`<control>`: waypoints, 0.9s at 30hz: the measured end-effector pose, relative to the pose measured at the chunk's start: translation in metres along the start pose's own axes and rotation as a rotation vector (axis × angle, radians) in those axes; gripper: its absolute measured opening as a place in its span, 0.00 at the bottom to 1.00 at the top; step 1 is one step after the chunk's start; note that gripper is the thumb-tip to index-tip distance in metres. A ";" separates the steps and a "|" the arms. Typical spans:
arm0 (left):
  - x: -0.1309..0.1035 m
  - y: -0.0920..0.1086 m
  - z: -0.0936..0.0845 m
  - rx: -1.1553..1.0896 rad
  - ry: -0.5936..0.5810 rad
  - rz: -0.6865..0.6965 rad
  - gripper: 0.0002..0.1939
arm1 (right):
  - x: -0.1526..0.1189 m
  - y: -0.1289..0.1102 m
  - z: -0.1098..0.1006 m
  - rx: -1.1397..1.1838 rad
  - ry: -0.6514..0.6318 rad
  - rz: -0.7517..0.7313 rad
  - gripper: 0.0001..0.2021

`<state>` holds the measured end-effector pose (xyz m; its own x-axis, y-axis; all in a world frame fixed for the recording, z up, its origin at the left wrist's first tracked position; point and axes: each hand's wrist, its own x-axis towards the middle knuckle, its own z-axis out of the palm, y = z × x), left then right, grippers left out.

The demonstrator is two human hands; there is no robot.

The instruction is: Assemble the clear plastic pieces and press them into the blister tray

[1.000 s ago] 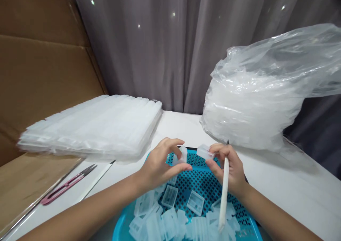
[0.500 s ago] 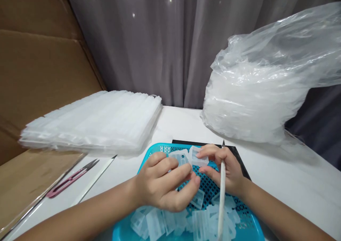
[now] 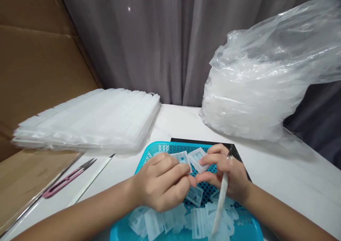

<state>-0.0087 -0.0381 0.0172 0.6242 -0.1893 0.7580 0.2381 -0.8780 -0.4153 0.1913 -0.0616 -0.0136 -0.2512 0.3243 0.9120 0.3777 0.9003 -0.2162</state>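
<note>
My left hand (image 3: 163,182) is closed, its fingers pinching a translucent rectangular plastic piece (image 3: 183,158) with a small hole. Beside it, a second, box-like translucent plastic piece (image 3: 197,159) sits tilted between the thumb and fingers of my right hand (image 3: 230,173). That same hand also carries a slim pointed tool (image 3: 221,204) with a white, wrapped-looking handle, its dark tip up and its handle hanging down. Both hands are above a blue perforated basket (image 3: 253,230). Several similar loose plastic pieces (image 3: 154,224) lie inside it.
Pink thread snips (image 3: 66,180) and a white pointed stick-like tool (image 3: 93,178) lie at left, near cardboard (image 3: 34,177). A stack of white translucent strips (image 3: 90,120) is behind them. A bulging clear plastic bag (image 3: 247,98) stands at right. A black flat board (image 3: 237,150) shows behind the basket.
The piece in my right hand has turned and tilted. My left fingers have closed in more around their piece. The pointed tool now leans further, and the view has shifted slightly.
</note>
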 end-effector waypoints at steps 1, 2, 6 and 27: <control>0.000 0.000 0.000 -0.028 -0.014 -0.010 0.09 | 0.000 0.000 0.000 -0.008 -0.009 -0.002 0.11; -0.001 0.001 0.000 -0.049 -0.028 -0.021 0.09 | 0.000 -0.001 -0.001 -0.019 -0.022 -0.002 0.11; -0.005 0.002 0.002 -0.116 -0.097 -0.061 0.12 | -0.004 -0.003 -0.001 -0.081 -0.107 -0.017 0.06; -0.033 -0.023 0.011 -0.553 -0.712 -0.743 0.12 | 0.185 0.029 -0.158 -1.073 0.454 -0.049 0.13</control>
<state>-0.0267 -0.0066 -0.0035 0.7858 0.5865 0.1966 0.4728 -0.7744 0.4204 0.2961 -0.0217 0.2038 -0.0263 -0.0332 0.9991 0.9909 0.1312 0.0304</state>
